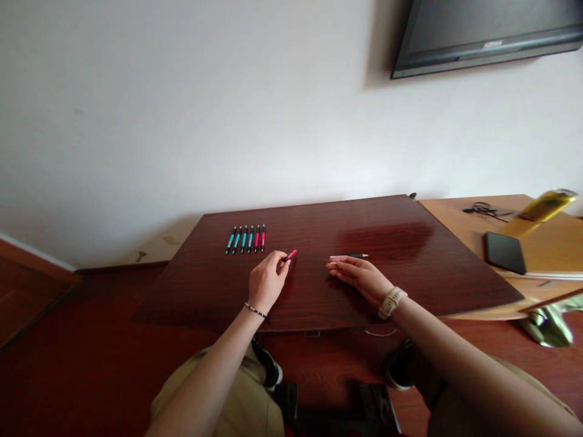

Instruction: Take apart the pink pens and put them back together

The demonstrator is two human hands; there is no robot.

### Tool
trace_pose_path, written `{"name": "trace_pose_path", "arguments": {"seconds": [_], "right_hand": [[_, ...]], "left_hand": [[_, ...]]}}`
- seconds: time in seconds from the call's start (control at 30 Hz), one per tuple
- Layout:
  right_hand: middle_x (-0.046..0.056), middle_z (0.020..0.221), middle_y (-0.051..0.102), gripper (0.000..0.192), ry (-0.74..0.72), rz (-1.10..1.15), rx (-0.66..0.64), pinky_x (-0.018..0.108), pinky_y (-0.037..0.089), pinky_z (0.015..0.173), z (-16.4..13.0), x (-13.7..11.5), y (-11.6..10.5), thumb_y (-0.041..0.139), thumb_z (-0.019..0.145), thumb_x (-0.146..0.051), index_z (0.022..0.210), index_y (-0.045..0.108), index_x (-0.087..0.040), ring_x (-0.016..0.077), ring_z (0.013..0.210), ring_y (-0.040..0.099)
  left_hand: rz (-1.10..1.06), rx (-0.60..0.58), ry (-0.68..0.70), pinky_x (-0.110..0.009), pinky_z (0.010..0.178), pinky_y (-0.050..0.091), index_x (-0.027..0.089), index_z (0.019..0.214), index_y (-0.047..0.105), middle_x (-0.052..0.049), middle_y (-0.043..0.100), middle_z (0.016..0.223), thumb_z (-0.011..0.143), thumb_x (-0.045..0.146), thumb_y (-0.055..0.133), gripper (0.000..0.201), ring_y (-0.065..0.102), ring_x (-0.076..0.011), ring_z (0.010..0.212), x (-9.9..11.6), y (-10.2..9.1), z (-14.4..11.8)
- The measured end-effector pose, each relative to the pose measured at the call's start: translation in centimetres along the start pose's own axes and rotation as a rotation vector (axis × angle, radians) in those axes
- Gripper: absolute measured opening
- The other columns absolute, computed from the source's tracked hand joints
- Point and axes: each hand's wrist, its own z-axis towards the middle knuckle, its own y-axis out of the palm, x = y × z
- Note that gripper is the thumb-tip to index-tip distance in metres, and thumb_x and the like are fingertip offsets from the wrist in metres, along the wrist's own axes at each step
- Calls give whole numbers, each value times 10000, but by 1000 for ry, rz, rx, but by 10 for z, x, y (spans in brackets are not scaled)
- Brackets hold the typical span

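Observation:
My left hand [266, 280] pinches a pink pen [290, 255] just above the dark red table [410, 261], to the right of a row of several pens [246, 239], teal ones on the left and pink ones on the right. My right hand [359, 276] lies flat on the table with fingers stretched out. Its fingertips rest beside a thin dark pen part [355, 255] lying on the wood. A pale watch sits on my right wrist, a thin bracelet on my left.
A lighter wooden desk [460, 215] adjoins the table on the right, carrying a black phone [504, 252], a yellow packet [546, 205] and a dark tangle of cord [483, 210]. A wall-mounted screen [487, 30] hangs above. My knees and shoes are under the table.

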Motion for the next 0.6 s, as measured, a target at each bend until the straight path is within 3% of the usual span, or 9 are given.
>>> {"name": "trace_pose_path", "arguments": {"seconds": [0.23,0.6], "right_hand": [[107,1141,786,215,-16,-21,-12,198,619,874,0,2,-1,786,892,-253,1091,774,-172,147,932,754],[93,1073,788,272,-61,-131,-18,232,601,873,3,4,2,812,860,-337,1080,772,-183,153,919,747]], "left_hand": [[214,-122,-40,-286,712,461,242,988,584,-3,702,892,963,253,667,87,669,-183,824,3,1,-11],[271,-265,-121,-295,676,421,241,971,546,-3,675,895,946,300,679,147,643,-189,799,18,-2,-15]]}}
